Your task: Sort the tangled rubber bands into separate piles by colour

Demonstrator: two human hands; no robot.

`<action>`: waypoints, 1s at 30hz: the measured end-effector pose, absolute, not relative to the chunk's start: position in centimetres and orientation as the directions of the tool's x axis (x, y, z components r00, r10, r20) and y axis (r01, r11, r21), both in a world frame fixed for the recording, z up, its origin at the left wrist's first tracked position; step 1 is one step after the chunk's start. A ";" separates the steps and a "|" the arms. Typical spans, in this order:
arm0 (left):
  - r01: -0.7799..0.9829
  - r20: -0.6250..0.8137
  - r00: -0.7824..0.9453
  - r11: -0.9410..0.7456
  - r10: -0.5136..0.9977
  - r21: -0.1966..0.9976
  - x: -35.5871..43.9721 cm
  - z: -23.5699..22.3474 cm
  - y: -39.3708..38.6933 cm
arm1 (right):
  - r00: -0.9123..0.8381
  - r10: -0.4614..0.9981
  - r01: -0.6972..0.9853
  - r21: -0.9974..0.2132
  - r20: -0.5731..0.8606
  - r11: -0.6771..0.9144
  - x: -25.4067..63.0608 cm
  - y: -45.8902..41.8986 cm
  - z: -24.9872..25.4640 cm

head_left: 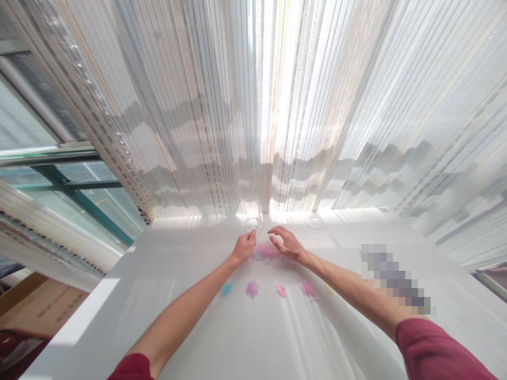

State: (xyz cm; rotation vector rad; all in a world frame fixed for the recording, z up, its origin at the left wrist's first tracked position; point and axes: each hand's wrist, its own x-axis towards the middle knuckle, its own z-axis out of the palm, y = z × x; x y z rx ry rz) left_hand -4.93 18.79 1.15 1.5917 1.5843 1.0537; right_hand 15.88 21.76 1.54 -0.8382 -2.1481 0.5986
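Note:
My left hand is closed, thumb against the fingers, at the left edge of a mixed heap of small pink, purple and bluish pieces. Whatever it pinches is too small or hidden to make out. On the heap's other side, my right hand hovers with thumb and fingers apart and nothing visible between them. Nearer to me lie separate little piles in a row: a teal pile, a purple pile, a light pink pile and a deeper pink pile. A yellowish pile sits partly behind my right forearm.
The white table meets a striped sheer curtain at its far edge. Clear round dishes, one a transparent dish, stand near that edge. A pixelated dark patch lies at right. A cardboard box is at lower left.

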 end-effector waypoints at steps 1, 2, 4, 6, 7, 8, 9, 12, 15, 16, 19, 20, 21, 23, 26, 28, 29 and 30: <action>0.476 0.108 -0.049 -0.072 0.993 0.877 -4.6 1.4 18.8 | -0.474 0.746 0.384 -0.653 0.467 0.653 16.0 21.8 1.9; 0.481 0.122 -0.044 -0.086 0.992 0.873 -4.3 1.7 18.8 | -0.441 0.769 0.391 -0.672 0.463 0.629 16.1 21.8 2.4; 0.494 0.157 -0.034 -0.120 0.987 0.861 -3.5 2.4 18.6 | -0.391 0.807 0.394 -0.712 0.443 0.582 16.2 21.3 3.4; 0.514 0.199 -0.025 -0.158 0.980 0.843 -2.8 3.3 18.0 | -0.363 0.837 0.381 -0.754 0.409 0.534 16.4 20.2 4.6; 0.526 0.222 -0.021 -0.178 0.975 0.831 -2.4 3.7 17.4 | -0.357 0.850 0.369 -0.777 0.388 0.510 16.6 19.4 5.1; 0.540 0.247 -0.017 -0.199 0.969 0.818 -2.0 4.1 16.6 | -0.359 0.860 0.352 -0.801 0.363 0.485 16.8 18.4 5.6; 0.554 0.272 -0.013 -0.219 0.962 0.803 -1.6 4.4 15.7 | -0.367 0.867 0.331 -0.825 0.336 0.459 17.0 17.2 5.9; 0.596 0.358 0.001 -0.288 0.934 0.750 -0.3 4.7 12.1 | -0.405 0.878 0.248 -0.894 0.255 0.373 17.8 12.7 6.2; 0.631 0.419 0.001 -0.326 0.908 0.704 1.2 4.0 8.4 | -0.431 0.882 0.152 -0.947 0.194 0.282 18.2 8.0 5.0; 0.643 0.424 -0.006 -0.321 0.906 0.695 1.7 3.6 7.3 | -0.430 0.885 0.124 -0.960 0.177 0.252 18.2 6.6 4.4; 0.681 0.408 -0.013 -0.291 0.913 0.672 3.0 2.2 4.6 | -0.411 0.902 0.067 -0.982 0.132 0.175 18.0 3.5 2.2; 0.695 0.397 -0.007 -0.281 0.918 0.662 3.3 1.7 3.9 | -0.400 0.909 0.058 -0.986 0.120 0.156 18.0 2.8 1.5; 0.709 0.385 0.004 -0.274 0.923 0.650 3.5 1.3 3.3 | -0.387 0.916 0.055 -0.988 0.110 0.142 18.0 2.2 0.9; 0.741 0.360 0.024 -0.259 0.933 0.619 3.6 0.7 2.2 | -0.356 0.929 0.065 -0.989 0.098 0.130 18.3 1.2 -0.3; 0.789 0.329 0.046 -0.237 0.943 0.567 3.4 0.0 1.1 | -0.304 0.946 0.115 -0.982 0.110 0.151 18.8 0.2 -1.2; 0.812 0.318 0.066 -0.236 0.946 0.534 3.2 -0.3 0.4 | -0.275 0.951 0.158 -0.969 0.139 0.188 19.1 -0.3 -1.5; 0.820 0.316 0.076 -0.240 0.946 0.519 3.1 -0.4 0.1 | -0.264 0.951 0.180 -0.961 0.160 0.211 19.2 -0.6 -1.5; 0.826 0.317 0.085 -0.244 0.945 0.508 3.0 -0.4 -0.1 | -0.255 0.950 0.201 -0.951 0.181 0.236 19.2 -0.8 -1.5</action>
